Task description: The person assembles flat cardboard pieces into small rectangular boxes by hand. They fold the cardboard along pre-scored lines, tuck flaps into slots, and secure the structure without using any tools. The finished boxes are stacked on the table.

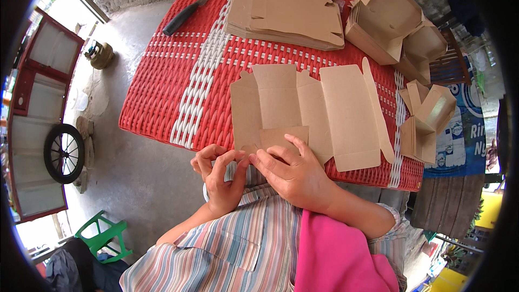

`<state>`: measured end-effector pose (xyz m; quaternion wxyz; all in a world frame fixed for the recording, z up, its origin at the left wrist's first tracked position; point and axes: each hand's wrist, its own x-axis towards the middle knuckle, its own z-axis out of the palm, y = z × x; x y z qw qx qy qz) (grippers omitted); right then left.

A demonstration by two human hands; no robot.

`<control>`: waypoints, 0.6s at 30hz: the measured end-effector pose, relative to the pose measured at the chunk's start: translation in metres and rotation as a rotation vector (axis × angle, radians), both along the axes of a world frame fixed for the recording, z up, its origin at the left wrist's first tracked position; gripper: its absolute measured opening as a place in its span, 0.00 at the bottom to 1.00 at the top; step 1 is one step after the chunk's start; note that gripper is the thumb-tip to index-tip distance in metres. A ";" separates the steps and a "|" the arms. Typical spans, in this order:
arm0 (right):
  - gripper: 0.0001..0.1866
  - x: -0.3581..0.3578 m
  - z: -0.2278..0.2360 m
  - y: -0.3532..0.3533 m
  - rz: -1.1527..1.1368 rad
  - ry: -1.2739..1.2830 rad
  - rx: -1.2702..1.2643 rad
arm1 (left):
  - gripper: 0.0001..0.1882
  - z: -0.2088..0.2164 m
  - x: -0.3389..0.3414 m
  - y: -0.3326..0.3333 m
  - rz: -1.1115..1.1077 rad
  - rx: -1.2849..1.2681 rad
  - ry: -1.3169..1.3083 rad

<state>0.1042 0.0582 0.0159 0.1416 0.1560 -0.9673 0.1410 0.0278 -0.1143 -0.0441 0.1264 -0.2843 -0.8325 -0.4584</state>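
An unfolded brown cardboard box blank [351, 116] lies on the red and white woven table in front of me. Its near left flap is raised a little. My left hand [220, 176] is at the blank's near left corner, thumb and forefinger pinched together at the edge. Beside it, my right hand [289, 170] presses its fingertips to the same corner, its palm over the near edge. The fingers of both hands almost meet. Part of the blank's near edge is hidden under my right hand.
A stack of flat cardboard blanks [286, 8] lies at the table's far side, with a black-handled knife [194, 8] to its left. Folded open boxes [384, 19] stand at the far right, and more boxes [427, 121] sit at the right edge. A green stool [105, 238] stands on the floor.
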 end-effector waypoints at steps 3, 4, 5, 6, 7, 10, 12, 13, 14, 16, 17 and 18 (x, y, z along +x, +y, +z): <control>0.19 0.004 0.000 0.001 0.002 0.002 0.035 | 0.14 -0.003 -0.003 -0.006 -0.015 -0.027 0.025; 0.19 0.006 -0.002 0.001 -0.006 -0.005 0.020 | 0.15 -0.005 -0.005 -0.007 -0.021 -0.028 0.028; 0.19 0.007 -0.004 0.001 -0.010 -0.011 0.001 | 0.15 -0.006 -0.006 -0.010 -0.022 -0.032 0.033; 0.20 0.008 -0.005 0.001 -0.019 -0.014 -0.025 | 0.15 -0.008 -0.007 -0.010 -0.020 -0.045 0.054; 0.20 0.010 -0.006 0.001 -0.028 -0.016 -0.052 | 0.15 -0.012 -0.007 -0.011 -0.019 -0.058 0.076; 0.20 0.012 -0.006 0.000 -0.056 -0.047 -0.129 | 0.15 -0.022 -0.013 -0.015 -0.057 -0.108 0.178; 0.20 0.014 -0.003 0.002 -0.073 -0.067 -0.225 | 0.15 -0.022 -0.017 -0.016 -0.078 -0.129 0.278; 0.19 0.016 0.000 0.004 -0.077 -0.071 -0.298 | 0.16 -0.018 -0.017 -0.015 -0.077 -0.133 0.338; 0.19 0.019 0.003 0.008 -0.087 -0.073 -0.372 | 0.16 -0.015 -0.019 -0.013 -0.082 -0.135 0.401; 0.18 0.029 0.029 0.017 -0.153 0.045 -0.275 | 0.18 -0.001 -0.018 -0.011 -0.060 -0.177 0.459; 0.17 0.037 0.039 0.024 -0.188 0.104 -0.226 | 0.19 0.009 -0.016 -0.010 -0.050 -0.197 0.490; 0.17 0.044 0.040 0.033 -0.243 0.127 -0.176 | 0.20 0.017 -0.014 -0.008 -0.072 -0.180 0.499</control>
